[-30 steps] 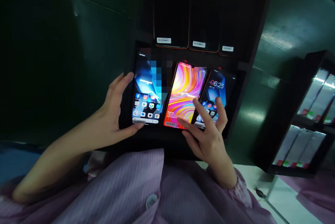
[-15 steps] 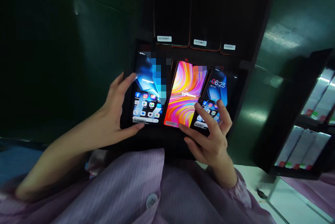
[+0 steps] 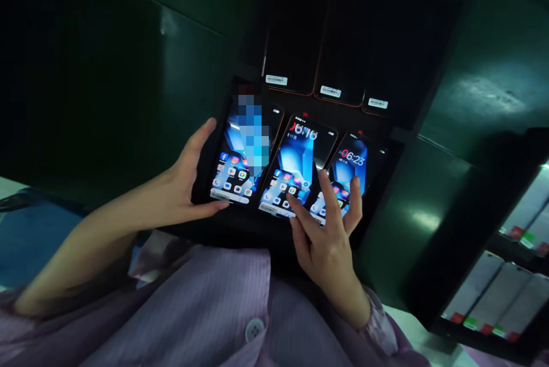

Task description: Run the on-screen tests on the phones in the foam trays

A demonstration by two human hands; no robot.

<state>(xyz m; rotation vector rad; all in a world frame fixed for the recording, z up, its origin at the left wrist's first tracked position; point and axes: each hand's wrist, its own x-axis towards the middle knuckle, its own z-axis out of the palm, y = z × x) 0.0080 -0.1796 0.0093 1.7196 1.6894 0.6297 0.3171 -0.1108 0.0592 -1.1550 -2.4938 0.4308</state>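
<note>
A black tray (image 3: 386, 184) holds three lit phones in its near row and three dark phones (image 3: 334, 52) in its far row. My left hand (image 3: 189, 175) grips the tray's left edge, thumb lying under the left phone (image 3: 238, 158), fingers wrapped round the side. My right hand (image 3: 323, 230) is open with fingers spread. Its forefinger touches the bottom of the middle phone (image 3: 295, 170), and the other fingers lie over the right phone (image 3: 349, 175). All three lit screens show blue home screens with app icons.
A second black tray (image 3: 497, 292) with several phones bearing red and green tabs stands at the lower right. Dark green walls surround the tray. My striped purple sleeves and shirt fill the bottom of the view.
The middle phone's screen switched from an orange swirl lock screen to a blue home screen. My right forefinger slid to its bottom edge. The view has tilted and shifted right.
</note>
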